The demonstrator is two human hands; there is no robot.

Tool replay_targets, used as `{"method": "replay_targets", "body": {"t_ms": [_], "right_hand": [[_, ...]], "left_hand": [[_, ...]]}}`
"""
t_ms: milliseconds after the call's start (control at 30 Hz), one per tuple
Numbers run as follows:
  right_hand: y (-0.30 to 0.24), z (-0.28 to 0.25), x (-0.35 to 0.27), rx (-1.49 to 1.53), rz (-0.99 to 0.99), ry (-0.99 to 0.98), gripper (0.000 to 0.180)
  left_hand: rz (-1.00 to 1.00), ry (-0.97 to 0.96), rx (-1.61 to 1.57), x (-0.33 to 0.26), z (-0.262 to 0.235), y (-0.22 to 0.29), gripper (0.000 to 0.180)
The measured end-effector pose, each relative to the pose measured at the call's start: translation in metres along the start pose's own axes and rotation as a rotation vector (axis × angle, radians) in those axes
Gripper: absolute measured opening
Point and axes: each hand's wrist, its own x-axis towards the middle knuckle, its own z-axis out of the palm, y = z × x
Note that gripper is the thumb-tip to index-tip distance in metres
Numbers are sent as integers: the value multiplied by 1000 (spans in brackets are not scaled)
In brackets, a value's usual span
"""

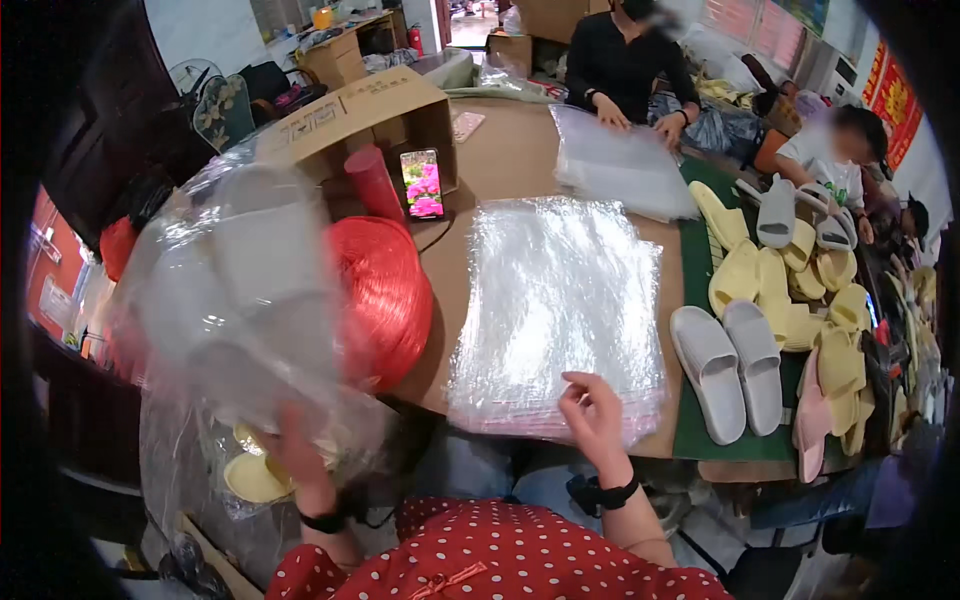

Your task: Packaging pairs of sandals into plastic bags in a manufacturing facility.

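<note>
On my left, a clear plastic bag with a pair of pale grey slippers [235, 270] is up in the air, blurred by motion. My left hand [298, 450] is at the lower edge of this bag and seems to grip it, though its fingers are smeared. A stack of clear plastic bags [555, 300] lies flat on the table before me. Above its near right corner is my right hand [595, 410], fingers loosely bent and apart, holding nothing. To its right, a pair of grey slippers [735, 370] rests on a green mat [705, 450].
A large roll of red twine [385, 295] stands left of the stack, beside a red cylinder [374, 182], a propped phone [422, 185] and an open cardboard box [370, 110]. Yellow slippers [765, 280] pile up at right. Bagged yellow slippers [257, 478] lie low left. Across the table a person [630, 70] handles clear bags.
</note>
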Motion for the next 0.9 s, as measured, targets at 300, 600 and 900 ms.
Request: {"method": "replay_targets", "body": {"t_ms": [300, 600, 900], "right_hand": [[24, 7, 4, 115, 190, 82, 19], [49, 11, -3, 18, 185, 141, 16], [47, 15, -3, -96, 155, 143, 14]], "left_hand": [[86, 306, 907, 160, -190, -109, 69], [-330, -91, 743, 121, -134, -88, 71], [-451, -46, 622, 162, -145, -151, 60]]}}
